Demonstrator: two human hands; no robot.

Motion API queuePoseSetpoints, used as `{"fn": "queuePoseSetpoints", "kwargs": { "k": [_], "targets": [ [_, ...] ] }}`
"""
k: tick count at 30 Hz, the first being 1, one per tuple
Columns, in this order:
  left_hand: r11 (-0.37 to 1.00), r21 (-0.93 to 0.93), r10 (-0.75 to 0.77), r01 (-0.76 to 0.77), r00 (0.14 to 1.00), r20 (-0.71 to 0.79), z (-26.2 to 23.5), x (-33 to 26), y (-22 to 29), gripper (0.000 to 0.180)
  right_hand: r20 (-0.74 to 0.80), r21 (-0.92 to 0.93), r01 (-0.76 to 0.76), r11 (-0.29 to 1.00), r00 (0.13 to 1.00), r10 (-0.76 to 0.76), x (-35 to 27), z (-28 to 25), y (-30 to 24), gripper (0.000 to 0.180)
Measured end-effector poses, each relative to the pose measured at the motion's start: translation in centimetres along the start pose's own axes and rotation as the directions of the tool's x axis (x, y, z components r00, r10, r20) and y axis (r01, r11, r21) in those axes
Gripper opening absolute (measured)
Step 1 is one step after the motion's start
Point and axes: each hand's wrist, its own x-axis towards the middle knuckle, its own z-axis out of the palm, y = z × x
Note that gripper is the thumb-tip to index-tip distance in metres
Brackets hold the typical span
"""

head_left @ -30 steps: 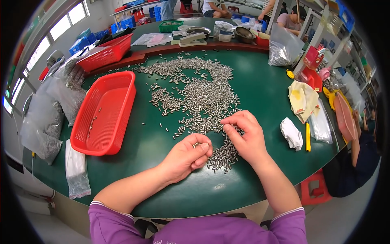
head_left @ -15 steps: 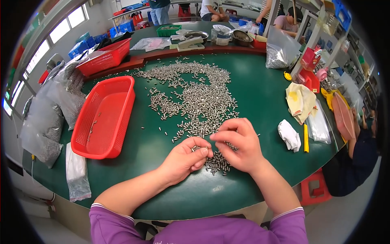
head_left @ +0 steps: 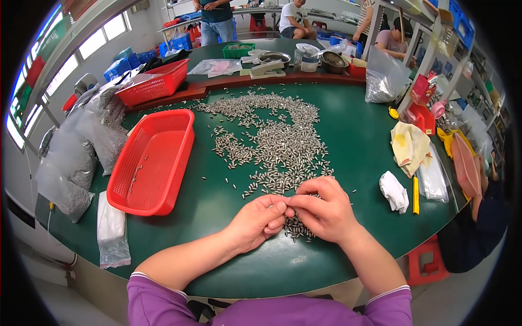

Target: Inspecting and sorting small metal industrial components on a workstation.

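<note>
Hundreds of small metal pins [head_left: 274,144] lie scattered over the green table [head_left: 348,141], spreading from the upper centre of the frame down to your hands at lower centre. Your left hand [head_left: 255,220] is curled narrow, its fingertips [head_left: 280,207] meeting those of your right hand [head_left: 323,212], and the two pinch together just above a small cluster of pins; whether a pin sits between the fingertips is too small to tell. Your right hand is also curled, fingers bent over the near edge of the pile. Left of centre sits a red basket [head_left: 152,163] with a few pins inside. Clear bags [head_left: 81,157] of pins line the left edge. A white cloth [head_left: 394,190] lies to the right of your hands.
</note>
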Motion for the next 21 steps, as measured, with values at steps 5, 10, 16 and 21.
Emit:
{"fn": "queuePoseSetpoints", "kwargs": {
  "k": [5,10,16,21],
  "targets": [
    [1.000,-0.002,0.005,-0.005,1.000,-0.031,0.16,0.18,0.27,0.016,0.001,0.008,0.001,1.000,1.000,-0.001,0.08,-0.07,0.14,0.021],
    [0.999,0.039,0.031,-0.028,0.997,-0.065,0.59,0.15,0.37,0.016,-0.025,0.010,-0.084,0.996,0.996,0.084,-0.20,-0.48,0.17,0.019],
    [0.998,0.046,0.049,-0.046,0.996,-0.079,0.40,0.17,-0.04,0.016,-0.106,0.032,-0.188,0.982,0.976,0.190,-0.38,0.29,0.92,0.018],
    [1.000,0.013,0.026,-0.025,0.990,-0.137,0.31,0.09,0.87,0.014,-0.105,0.038,-0.195,0.980,0.975,0.198,-0.60,0.01,0.93,0.018]
  ]
}}
